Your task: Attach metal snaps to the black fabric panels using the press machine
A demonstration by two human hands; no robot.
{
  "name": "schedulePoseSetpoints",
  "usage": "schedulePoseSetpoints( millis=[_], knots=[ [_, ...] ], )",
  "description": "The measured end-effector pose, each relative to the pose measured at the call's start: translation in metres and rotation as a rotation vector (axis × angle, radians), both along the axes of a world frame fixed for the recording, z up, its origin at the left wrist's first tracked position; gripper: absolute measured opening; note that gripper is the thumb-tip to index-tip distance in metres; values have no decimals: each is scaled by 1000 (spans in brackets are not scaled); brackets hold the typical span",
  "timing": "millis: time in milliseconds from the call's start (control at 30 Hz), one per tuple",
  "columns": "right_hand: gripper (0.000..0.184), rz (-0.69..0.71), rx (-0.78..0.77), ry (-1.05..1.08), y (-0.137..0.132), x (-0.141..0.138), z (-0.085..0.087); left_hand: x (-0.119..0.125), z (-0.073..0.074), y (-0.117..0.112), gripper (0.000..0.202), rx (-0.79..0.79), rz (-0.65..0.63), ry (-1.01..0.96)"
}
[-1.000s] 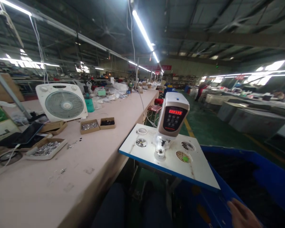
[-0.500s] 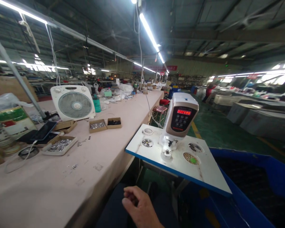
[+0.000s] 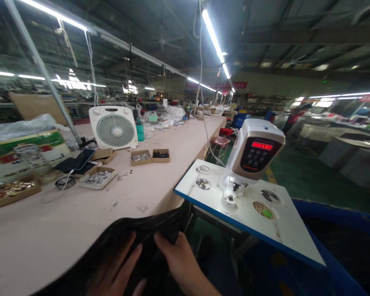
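Observation:
A dark black piece of fabric [image 3: 119,231] spans the bottom of the view and overlaps the front edge of the table. Spread fingers of my left hand [image 3: 119,269] lie across it; part of this hand is dim and blurred. My right hand [image 3: 185,263] pinches the fabric near its upper right part, thumb on top and the other fingers partly hidden. To the right of my hands stands a white and brown button-attaching press [image 3: 255,152] with a lit red display. Its white tabletop [image 3: 216,197] has round cups holding small metal parts.
On the pinkish table [image 3: 160,185] are a white box fan [image 3: 115,128], a tray of silver pieces [image 3: 99,179], small cardboard boxes [image 3: 141,157], a phone [image 3: 82,159] and a box of gold-coloured parts [image 3: 14,191]. A blue bin [image 3: 327,242] stands at the right.
Black fabric has come into view over the table edge. My left hand has appeared on it, and my right hand now grips it. The view has turned slightly left.

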State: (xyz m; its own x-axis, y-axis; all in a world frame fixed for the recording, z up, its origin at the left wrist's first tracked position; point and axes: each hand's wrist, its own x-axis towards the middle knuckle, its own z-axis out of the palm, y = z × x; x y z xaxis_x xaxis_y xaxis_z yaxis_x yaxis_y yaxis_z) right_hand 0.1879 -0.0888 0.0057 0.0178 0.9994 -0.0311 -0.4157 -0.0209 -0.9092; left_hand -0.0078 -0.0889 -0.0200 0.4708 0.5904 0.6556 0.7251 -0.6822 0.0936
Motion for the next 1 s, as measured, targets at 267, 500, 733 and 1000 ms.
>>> schedulePoseSetpoints(
  millis=[267,500,733,1000],
  knots=[
    [36,-94,-218,11,6,52,-19,-13,68,32,69,-38,67,-83],
    [36,-133,-287,66,8,54,-24,-24,46,72,99,-329,106,105],
    [35,-103,-290,39,2,71,-35,-9,35,62,48,-753,-4,292],
    [38,-76,-232,113,-19,83,-21,10,-1,64,83,-815,-274,54]
  ],
)
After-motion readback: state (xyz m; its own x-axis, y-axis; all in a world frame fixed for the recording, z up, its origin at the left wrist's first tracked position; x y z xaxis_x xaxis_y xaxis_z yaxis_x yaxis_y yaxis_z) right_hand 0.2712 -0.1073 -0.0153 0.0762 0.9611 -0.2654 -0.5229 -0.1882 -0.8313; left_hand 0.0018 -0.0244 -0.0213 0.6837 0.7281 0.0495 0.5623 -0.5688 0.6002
